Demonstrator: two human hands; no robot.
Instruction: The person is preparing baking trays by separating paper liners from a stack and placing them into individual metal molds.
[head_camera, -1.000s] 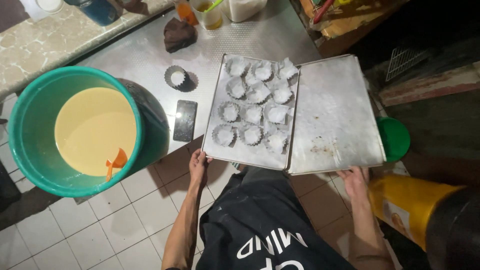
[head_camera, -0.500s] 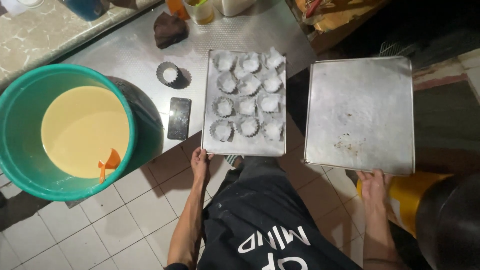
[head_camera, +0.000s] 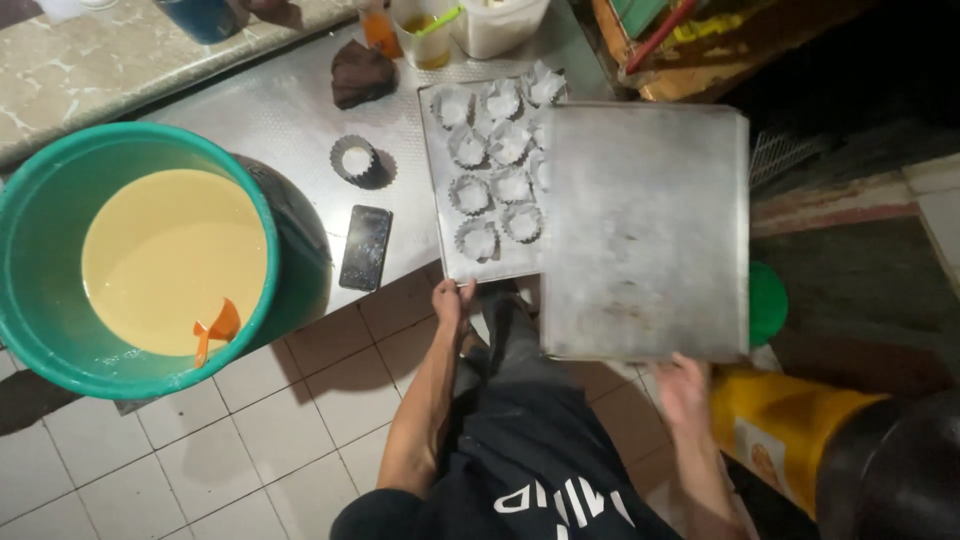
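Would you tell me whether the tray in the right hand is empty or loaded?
Empty: the tray held by the right hand shows only bare metal, with no paper cups on it.

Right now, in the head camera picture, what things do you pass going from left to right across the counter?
Green tub of batter → phone → tray of paper cups → bare tray → green lid.
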